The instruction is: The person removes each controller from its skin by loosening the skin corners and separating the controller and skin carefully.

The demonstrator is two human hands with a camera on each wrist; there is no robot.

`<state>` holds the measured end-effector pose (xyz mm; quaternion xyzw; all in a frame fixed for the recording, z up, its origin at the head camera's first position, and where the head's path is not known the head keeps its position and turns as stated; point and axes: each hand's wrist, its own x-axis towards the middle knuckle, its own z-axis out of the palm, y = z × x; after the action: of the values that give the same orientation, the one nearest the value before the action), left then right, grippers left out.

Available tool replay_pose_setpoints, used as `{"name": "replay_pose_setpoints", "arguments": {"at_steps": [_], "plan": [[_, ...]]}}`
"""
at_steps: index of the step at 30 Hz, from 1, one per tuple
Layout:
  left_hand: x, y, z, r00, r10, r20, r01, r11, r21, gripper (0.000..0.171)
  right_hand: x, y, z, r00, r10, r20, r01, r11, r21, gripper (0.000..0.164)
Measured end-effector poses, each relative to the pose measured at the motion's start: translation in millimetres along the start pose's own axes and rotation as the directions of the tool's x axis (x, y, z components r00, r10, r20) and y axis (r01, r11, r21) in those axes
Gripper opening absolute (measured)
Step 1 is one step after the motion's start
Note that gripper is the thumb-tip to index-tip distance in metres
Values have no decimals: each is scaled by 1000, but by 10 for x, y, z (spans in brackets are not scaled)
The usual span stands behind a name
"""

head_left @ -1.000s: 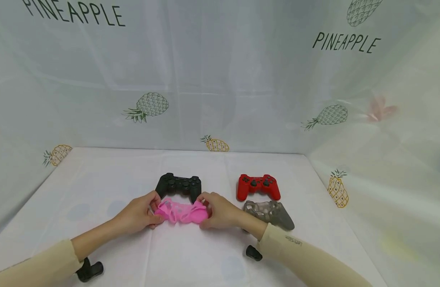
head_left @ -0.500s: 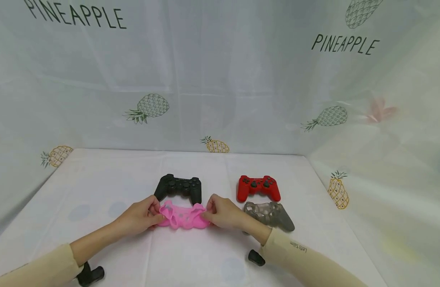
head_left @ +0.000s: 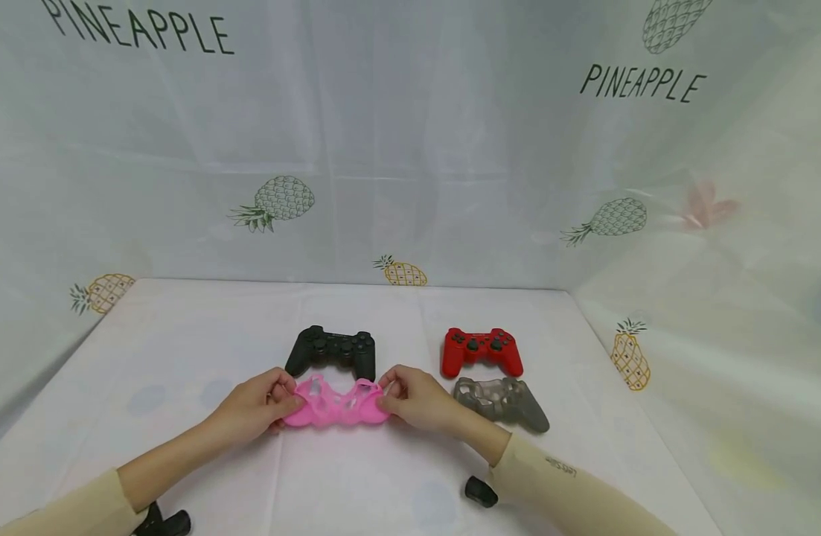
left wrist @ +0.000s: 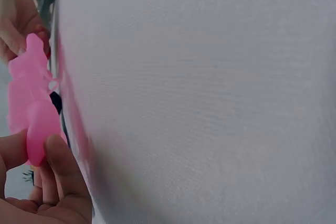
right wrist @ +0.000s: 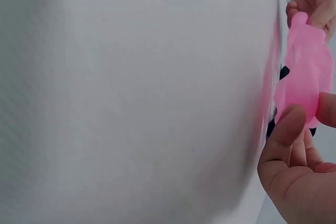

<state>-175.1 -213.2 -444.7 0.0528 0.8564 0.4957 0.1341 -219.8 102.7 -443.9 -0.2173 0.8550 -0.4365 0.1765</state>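
Observation:
A pink silicone controller cover [head_left: 336, 406] is stretched out between the two hands, its cut-out holes visible in the head view. My left hand [head_left: 254, 408] pinches its left grip end between thumb and fingers; the left wrist view shows that pinch on the pink cover [left wrist: 34, 95] close up. At the other end, my right hand [head_left: 417, 398] pinches the right grip, as the right wrist view also shows with the cover [right wrist: 307, 72]. Just behind the cover lies a black game controller [head_left: 333, 350].
To the right lie a red controller [head_left: 480, 350] and, in front of it, a translucent grey controller cover [head_left: 504, 402]. Black camera mounts [head_left: 480, 491] show at both wrists. A white cloth covers the table [head_left: 356, 484], and a pineapple-print curtain [head_left: 410, 149] hangs behind.
The pink cover has gone from crumpled to spread flat between the hands and come slightly nearer. Both hands have shifted their grip on its ends.

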Motion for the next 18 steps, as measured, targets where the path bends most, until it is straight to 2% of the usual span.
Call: {"name": "replay_pose_setpoints", "arguments": {"at_steps": [6,8,13,18], "plan": [[-67,8,-7,1000,9,-27,-10,999,-31,31,-50,-30,48,999,31,-32,-27,993,113,30],[-86,15,6,999,-5,-40,4,999,-39,33,-67,-47,68,996,76,-42,-67,983,174,32],[-115,25,51,993,-86,-82,83,996,-38,36,-97,-70,123,983,178,-51,-152,934,323,25],[-141,13,91,989,-107,-99,104,994,-36,31,-114,-63,179,982,178,-60,-143,916,374,21]]}}
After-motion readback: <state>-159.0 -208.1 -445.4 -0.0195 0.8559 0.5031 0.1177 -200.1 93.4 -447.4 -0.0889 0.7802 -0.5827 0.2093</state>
